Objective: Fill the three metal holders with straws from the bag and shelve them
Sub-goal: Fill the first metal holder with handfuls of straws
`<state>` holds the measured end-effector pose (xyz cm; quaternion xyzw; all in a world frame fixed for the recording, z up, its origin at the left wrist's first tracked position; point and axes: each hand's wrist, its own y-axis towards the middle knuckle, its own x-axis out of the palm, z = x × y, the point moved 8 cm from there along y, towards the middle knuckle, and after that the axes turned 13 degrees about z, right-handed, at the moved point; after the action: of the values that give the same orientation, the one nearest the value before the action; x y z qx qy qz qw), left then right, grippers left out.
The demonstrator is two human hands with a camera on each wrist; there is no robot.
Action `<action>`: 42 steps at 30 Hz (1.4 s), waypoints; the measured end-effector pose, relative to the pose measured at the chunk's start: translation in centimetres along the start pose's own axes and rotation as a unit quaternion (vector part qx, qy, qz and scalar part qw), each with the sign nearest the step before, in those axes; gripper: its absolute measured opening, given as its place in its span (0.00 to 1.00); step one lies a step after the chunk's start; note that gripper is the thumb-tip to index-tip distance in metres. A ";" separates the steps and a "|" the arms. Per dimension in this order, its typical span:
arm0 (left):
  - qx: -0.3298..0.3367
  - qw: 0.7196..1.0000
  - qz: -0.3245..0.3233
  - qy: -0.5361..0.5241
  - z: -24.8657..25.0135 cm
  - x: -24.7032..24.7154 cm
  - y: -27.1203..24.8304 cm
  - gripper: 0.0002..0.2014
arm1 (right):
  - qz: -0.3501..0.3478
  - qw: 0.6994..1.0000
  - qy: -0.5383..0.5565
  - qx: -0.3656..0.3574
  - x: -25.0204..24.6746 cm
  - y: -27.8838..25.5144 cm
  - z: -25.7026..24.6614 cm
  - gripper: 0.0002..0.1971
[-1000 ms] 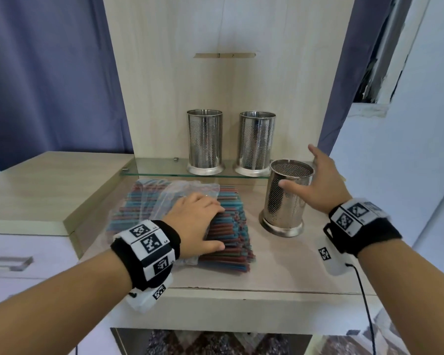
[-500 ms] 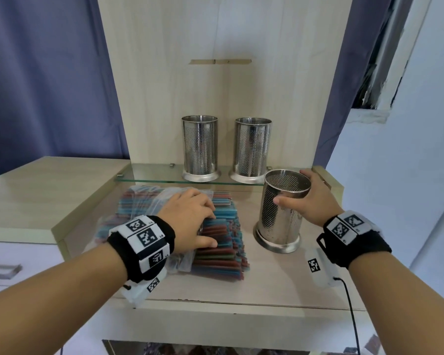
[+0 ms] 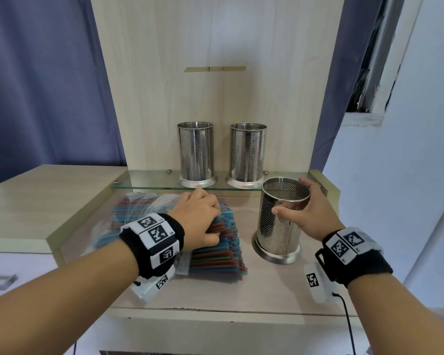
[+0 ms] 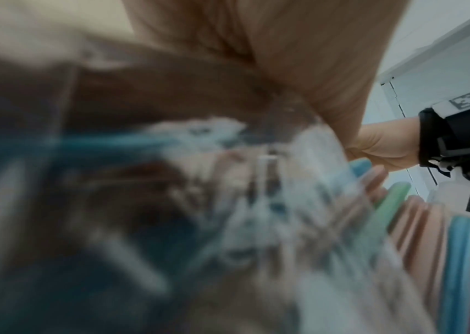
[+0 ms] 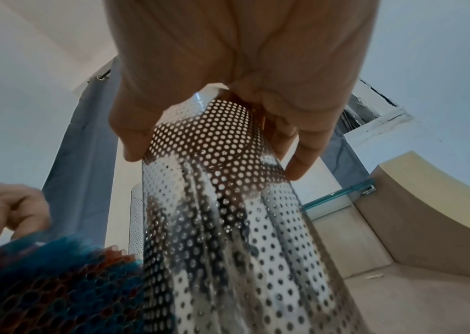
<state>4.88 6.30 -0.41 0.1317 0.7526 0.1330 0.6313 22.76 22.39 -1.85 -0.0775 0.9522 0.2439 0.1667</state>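
While the right hand wraps thumb and fingers round the upper wall of the near metal holder, which stands upright on the wooden counter, the head view puts the job at its first stage: no holder has straws in it yet. The left hand lies on the heap of coloured straws, fingers curled down into it at the open mouth of the clear bag; whether they have a bunch pinched I cannot tell. Beyond the fingertips of both hands, two more holders stand empty on the glass shelf against a pale wood back panel, with purple curtains to either side and a white wall past the right wrist.

From the left wrist, nearly all is blur; straws in blue, green and pink run beside the palm under crinkled plastic.

From the right wrist, thumb and fingers clasp the perforated holder from both sides, straw ends just beside it.

Next, I judge, a bunch must be drawn out of the bag and dropped end-first into the steadied holder.
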 end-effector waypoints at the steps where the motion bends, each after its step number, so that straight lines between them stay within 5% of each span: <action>1: 0.004 1.000 0.007 0.008 0.1 -0.3 0.2 0.22 | 0.000 1.000 0.002 -0.002 0.0 0.0 0.0 0.54; 6: 0.018 1.000 -0.003 0.016 1.5 -1.3 2.1 0.18 | -0.002 1.000 0.011 -0.005 0.3 0.1 0.1 0.54; 10: -0.016 0.993 -0.013 -0.115 2.6 -2.7 3.7 0.10 | -0.003 1.000 0.016 -0.005 0.4 0.3 0.4 0.56; 16: -0.035 0.975 0.066 -0.211 2.8 -5.6 5.7 0.10 | -0.006 1.000 0.024 -0.003 0.5 0.2 0.6 0.56; 25: -0.043 0.973 0.066 -0.215 3.1 -4.8 6.0 0.09 | -0.026 0.999 0.029 0.008 0.3 0.1 0.1 0.55; 34: 0.016 0.988 -0.053 -0.146 5.5 -0.5 3.9 0.44 | -0.032 0.999 0.009 -0.001 0.2 0.1 0.0 0.56; 42: 0.037 0.993 -0.020 -0.106 5.1 0.4 3.5 0.15 | -0.030 0.999 0.009 -0.001 0.2 0.0 0.1 0.56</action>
<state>9.96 9.85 -0.38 0.1532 0.6882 0.0776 0.7049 22.61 22.46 -2.02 -0.1086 0.9508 0.2387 0.1651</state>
